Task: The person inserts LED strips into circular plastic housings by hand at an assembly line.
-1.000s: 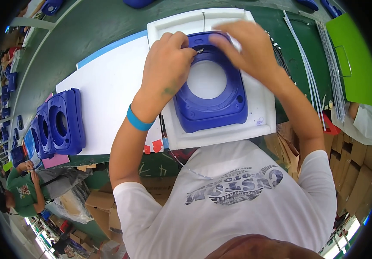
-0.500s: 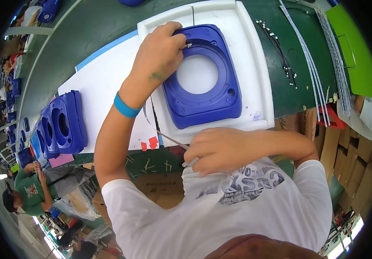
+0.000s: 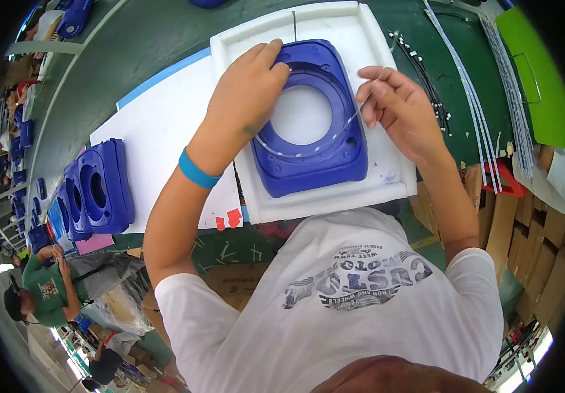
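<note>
A blue plastic housing with a large round opening lies in a white foam tray. My left hand is closed at the housing's upper left, its fingertips pressing at the ring's inner edge. From beneath that hand a thin flexible strip with pale marks curves along the lower side of the ring, then rises to the right. My right hand, above the tray's right side, pinches the strip between thumb and fingers. The strip's end under my left fingers is hidden.
Several similar blue housings stand at the left beside a white sheet. Black cables and long pale strips lie on the green table at right. A green bin sits beyond; a co-worker is at far left.
My right hand has moved from near my shirt up to the tray's right side, drawing the strip across the ring. My left hand stays at the housing's upper left.
</note>
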A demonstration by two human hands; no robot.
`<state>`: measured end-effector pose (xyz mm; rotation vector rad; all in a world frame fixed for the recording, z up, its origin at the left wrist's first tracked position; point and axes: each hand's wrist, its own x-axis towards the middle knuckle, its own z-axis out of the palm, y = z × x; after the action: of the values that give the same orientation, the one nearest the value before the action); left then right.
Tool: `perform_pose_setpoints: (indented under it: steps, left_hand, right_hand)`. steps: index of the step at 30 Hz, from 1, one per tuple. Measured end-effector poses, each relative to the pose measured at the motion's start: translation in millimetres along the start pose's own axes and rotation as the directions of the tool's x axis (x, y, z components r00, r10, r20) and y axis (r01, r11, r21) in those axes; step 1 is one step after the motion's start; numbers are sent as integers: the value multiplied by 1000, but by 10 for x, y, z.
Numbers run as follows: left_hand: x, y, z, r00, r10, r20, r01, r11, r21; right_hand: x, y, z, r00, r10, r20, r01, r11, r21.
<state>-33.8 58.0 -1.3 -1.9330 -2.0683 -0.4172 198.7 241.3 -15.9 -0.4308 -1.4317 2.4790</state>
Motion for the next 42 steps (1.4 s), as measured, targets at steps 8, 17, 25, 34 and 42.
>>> perform_pose_setpoints:
  steps: [8, 17, 25, 34, 42]
  left_hand:
    - [45, -75, 33, 932, -360, 41, 337, 821, -460]
    - [-1, -149, 83, 960, -263, -98, 201, 889, -412]
    - [-765, 383, -276, 999, -52, -6, 34, 726, -687]
    - [-794, 414, -249, 990, -73, 122, 137, 717, -683]
    - [-784, 394, -241, 986, -50, 160, 147, 720, -679]
  right_hand:
    - [93, -33, 143, 1000, 2, -10, -5, 958, -286]
    - [277, -33, 204, 1000, 8, -22, -17, 879, -477]
    - [331, -9, 179, 998, -33, 49, 56, 801, -596]
    - [321, -51, 237, 959, -178, 221, 277, 422, -863]
    - [331, 26, 214, 979, -193, 60, 169, 616, -769]
